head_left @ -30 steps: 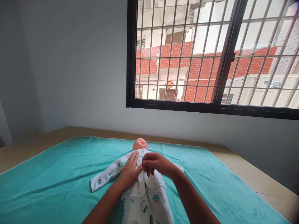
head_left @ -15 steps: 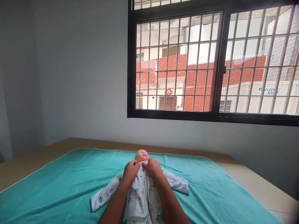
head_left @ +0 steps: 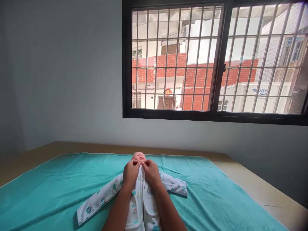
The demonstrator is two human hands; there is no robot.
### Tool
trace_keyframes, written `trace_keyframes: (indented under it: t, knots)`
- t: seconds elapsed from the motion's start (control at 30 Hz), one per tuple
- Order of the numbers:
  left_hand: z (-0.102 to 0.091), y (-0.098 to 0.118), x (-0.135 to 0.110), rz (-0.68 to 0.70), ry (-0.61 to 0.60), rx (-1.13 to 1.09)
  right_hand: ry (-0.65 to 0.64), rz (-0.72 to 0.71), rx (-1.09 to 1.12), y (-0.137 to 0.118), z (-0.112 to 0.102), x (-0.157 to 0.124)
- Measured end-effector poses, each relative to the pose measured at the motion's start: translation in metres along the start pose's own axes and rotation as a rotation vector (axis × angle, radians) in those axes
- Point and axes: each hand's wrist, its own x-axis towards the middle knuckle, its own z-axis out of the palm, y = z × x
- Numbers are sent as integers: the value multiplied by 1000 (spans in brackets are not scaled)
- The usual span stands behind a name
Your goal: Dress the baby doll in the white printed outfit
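A baby doll [head_left: 139, 156] lies on its back, its head away from me. It wears a white baby jacket [head_left: 134, 205] with a teal and grey print, the sleeves spread out to both sides and the front edges running down the middle. At the neckline, just under the chin, my left hand [head_left: 131, 171] pinches the jacket's left front edge. My right hand [head_left: 151, 171] pinches the other edge right beside it, the fingertips of both hands almost meeting. My hands and forearms hide the doll's shoulders and part of the chest.
Under the doll a teal blanket [head_left: 60, 183] is spread over a light wooden table [head_left: 252, 176], with a few wrinkles in it. Behind stands a grey wall [head_left: 72, 80] with a black-framed, barred window [head_left: 173, 114].
My hands have drawn closer together at the neckline, bringing the jacket's front edges near each other. The camera view has shifted a little to the right.
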Motion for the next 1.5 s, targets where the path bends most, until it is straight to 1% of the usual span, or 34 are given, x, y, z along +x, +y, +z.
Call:
trace_keyframes:
  t: [0.17, 0.33, 0.47, 0.6, 0.83, 1.03, 1.27, 1.4, 1.5]
  knots:
    - [1, -7, -4, -12, 25, -25, -101, 110, 173, 16, 4, 13]
    - [2, -14, -3, -47, 46, -38, -155, 177, 453, 25, 11, 15]
    - [0, -12, -4, -70, 55, -89, -248, 219, 699, 26, 5, 8]
    - [-1, -11, -6, -72, 60, -122, -299, 249, 835, 26, -2, 4]
    - [2, -13, -5, -61, 71, -79, -285, 335, 890, 37, 5, 15]
    - [2, -11, -5, -68, 76, -99, -255, 313, 922, 34, 5, 11]
    - [-2, -9, -6, -103, 40, -313, -323, 206, 950, 24, 4, 5]
    - [-4, -6, -6, -154, 23, -436, -333, 188, 939, 25, 5, 6]
    - [-3, -3, -8, -177, 25, -470, -333, 186, 939, 28, 4, 5]
